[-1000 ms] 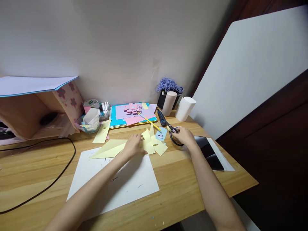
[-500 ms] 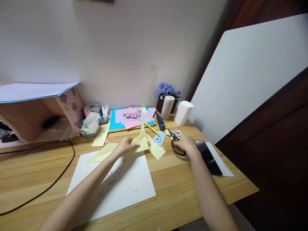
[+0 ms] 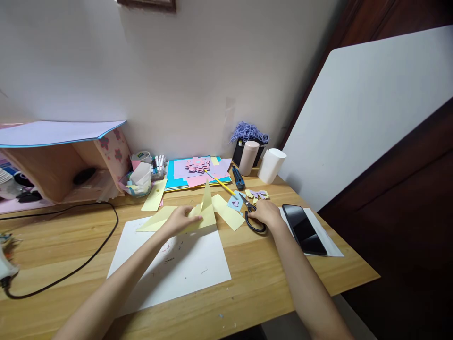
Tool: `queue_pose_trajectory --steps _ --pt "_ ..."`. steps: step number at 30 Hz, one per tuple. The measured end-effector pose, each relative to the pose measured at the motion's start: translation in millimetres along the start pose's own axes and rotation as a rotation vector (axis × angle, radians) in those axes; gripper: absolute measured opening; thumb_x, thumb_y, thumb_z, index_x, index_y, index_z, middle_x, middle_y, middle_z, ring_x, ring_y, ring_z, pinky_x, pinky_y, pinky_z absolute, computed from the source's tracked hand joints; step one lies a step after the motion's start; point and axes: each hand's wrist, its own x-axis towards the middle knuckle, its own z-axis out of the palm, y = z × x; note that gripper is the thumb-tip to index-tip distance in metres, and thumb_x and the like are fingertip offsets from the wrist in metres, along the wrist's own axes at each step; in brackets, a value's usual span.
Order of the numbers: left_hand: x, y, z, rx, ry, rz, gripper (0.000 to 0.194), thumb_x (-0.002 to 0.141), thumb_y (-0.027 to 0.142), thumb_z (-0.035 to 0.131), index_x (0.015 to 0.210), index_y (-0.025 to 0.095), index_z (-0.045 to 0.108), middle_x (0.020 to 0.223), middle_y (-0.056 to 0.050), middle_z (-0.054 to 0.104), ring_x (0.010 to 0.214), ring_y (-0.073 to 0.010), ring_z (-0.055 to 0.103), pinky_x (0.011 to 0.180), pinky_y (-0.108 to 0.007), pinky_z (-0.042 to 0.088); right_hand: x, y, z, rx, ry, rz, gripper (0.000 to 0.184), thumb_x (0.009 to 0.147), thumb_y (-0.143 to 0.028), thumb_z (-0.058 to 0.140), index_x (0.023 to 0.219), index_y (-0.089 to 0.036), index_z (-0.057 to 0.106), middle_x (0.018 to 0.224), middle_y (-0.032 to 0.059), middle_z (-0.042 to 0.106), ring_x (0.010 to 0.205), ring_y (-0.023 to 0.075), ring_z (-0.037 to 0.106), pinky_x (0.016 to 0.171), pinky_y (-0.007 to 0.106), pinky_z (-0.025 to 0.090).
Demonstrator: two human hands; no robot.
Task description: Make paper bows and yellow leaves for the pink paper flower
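The left hand [image 3: 179, 219] hides part of the folded yellow paper [image 3: 208, 215] it holds, and the fingers behind that paper are out of sight; whether the yellow sheet [image 3: 152, 221] to that hand's left joins it, I cannot tell. The right hand [image 3: 267, 212] covers part of the scissors [image 3: 251, 208], so how the fingers sit in the handles is unclear. Far left of both grips, a white object [image 3: 6, 265] is cut off by the picture's edge.

There is one pair of scissors, one phone [image 3: 304, 230] just right of the right hand, and one utility knife [image 3: 238, 178] beyond it. Two cylinders, one pinkish [image 3: 249, 158] and one white [image 3: 272, 165], stand farther beyond the right hand. One bow-shaped paper piece [image 3: 257, 194] lies just past its knuckles. One white sheet [image 3: 191, 264] lies beneath the left grip.

The left hand pinches the folded yellow paper, thumb on the near face. The right hand is closed around the scissors' handles, one black loop showing below the fingers, the blades pointing away and leftward.
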Motion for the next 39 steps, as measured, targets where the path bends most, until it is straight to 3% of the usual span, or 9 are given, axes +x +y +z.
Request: queue_pose_trajectory --steps 6,9,12,15,21,25,31,35,39 --pt "-28.6 -5.6 -9.6 -0.043 0.010 0.007 0.035 0.067 0.048 0.060 0.071 0.014 0.061 0.061 0.003 0.052 0.055 -0.0115 0.047 0.051 -0.021 0.030 -16.2 -11.7 -4.3 0.023 0.109 -0.008 0.030 0.076 -0.039 0.058 0.087 -0.012 0.066 0.096 0.0191 0.067 0.096 0.0312 0.061 0.073 0.037 0.046" --pt "-51.5 -9.6 -18.0 -0.108 0.024 -0.032 0.036 0.066 0.049 0.061 0.068 0.014 0.059 0.058 0.004 0.049 0.052 -0.0100 0.042 0.048 -0.021 0.027 -31.1 -41.3 2.4 0.490 0.199 -0.236 0.035 0.082 -0.044 0.051 0.101 -0.016 0.061 0.109 0.0140 0.063 0.099 0.0256 0.060 0.077 0.036 0.048" --pt "-80.8 -12.5 -27.8 -0.144 0.069 -0.027 0.035 0.067 0.049 0.061 0.068 0.013 0.059 0.059 0.004 0.050 0.052 -0.0098 0.042 0.047 -0.020 0.027 -53.4 -90.1 16.4 1.039 -0.274 -0.526 0.048 0.076 -0.047 0.058 0.114 -0.018 0.054 0.116 0.0126 0.060 0.094 0.0211 0.062 0.074 0.032 0.051" --pt "-118.2 -19.7 -38.7 -0.174 0.125 -0.036 0.035 0.069 0.048 0.061 0.072 0.013 0.063 0.062 0.002 0.055 0.054 -0.0113 0.046 0.048 -0.021 0.030 -79.3 -143.3 28.3 1.159 -0.668 -0.739 0.047 0.073 -0.040 0.064 0.111 -0.015 0.056 0.105 0.0104 0.065 0.091 0.0213 0.063 0.076 0.033 0.051" --pt "-218.9 -56.4 -56.6 -0.198 0.531 -0.168 0.035 0.070 0.045 0.061 0.082 0.013 0.067 0.079 -0.003 0.065 0.073 -0.0193 0.057 0.061 -0.024 0.041 -130.8 -243.6 38.5 1.106 -0.709 -1.017 0.027 0.075 -0.031 0.060 0.095 -0.013 0.062 0.092 0.0064 0.067 0.081 0.0185 0.062 0.070 0.028 0.049" --pt "-290.4 -82.8 -55.2 -0.412 0.785 -0.304 0.039 0.072 0.046 0.058 0.090 0.012 0.064 0.084 -0.005 0.067 0.076 -0.0211 0.060 0.067 -0.027 0.045 -183.8 -310.4 50.0 0.877 -0.478 -1.368 0.015 0.082 -0.022 0.050 0.090 -0.016 0.061 0.085 0.0037 0.066 0.076 0.0153 0.061 0.067 0.024 0.046" --pt "-394.6 -137.8 -37.6 -0.657 1.145 -0.459 0.040 0.067 0.050 0.061 0.084 0.014 0.056 0.058 0.001 0.057 0.053 -0.0139 0.053 0.052 -0.024 0.040 -288.7 -389.6 83.8 0.220 -0.206 -1.875 0.037 0.084 -0.009 0.037 0.117 -0.022 0.050 0.089 0.0086 0.067 0.074 0.0202 0.064 0.062 0.027 0.045" --pt "-455.6 -192.7 -19.5 -0.619 1.353 -0.550 0.048 0.061 0.059 0.062 0.073 0.014 0.050 0.053 0.009 0.039 0.041 -0.0035 0.030 0.041 -0.018 0.023 -352.0 -419.9 114.1 0.067 -0.212 -1.898 0.038 0.085 -0.008 0.037 0.122 -0.014 0.041 0.091 0.0131 0.067 0.078 0.0240 0.066 0.062 0.030 0.047" --pt "-484.5 -248.2 -12.0 -0.626 1.293 -0.885 0.040 0.076 0.052 0.055 0.072 0.012 0.051 0.056 0.006 0.042 0.044 -0.0056 0.037 0.043 -0.019 0.030 -382.1 -432.1 139.2 0.099 -0.263 -1.801 0.027 0.090 -0.027 0.039 0.113 -0.012 0.044 0.095 0.0156 0.066 0.083 0.0248 0.066 0.063 0.031 0.048"
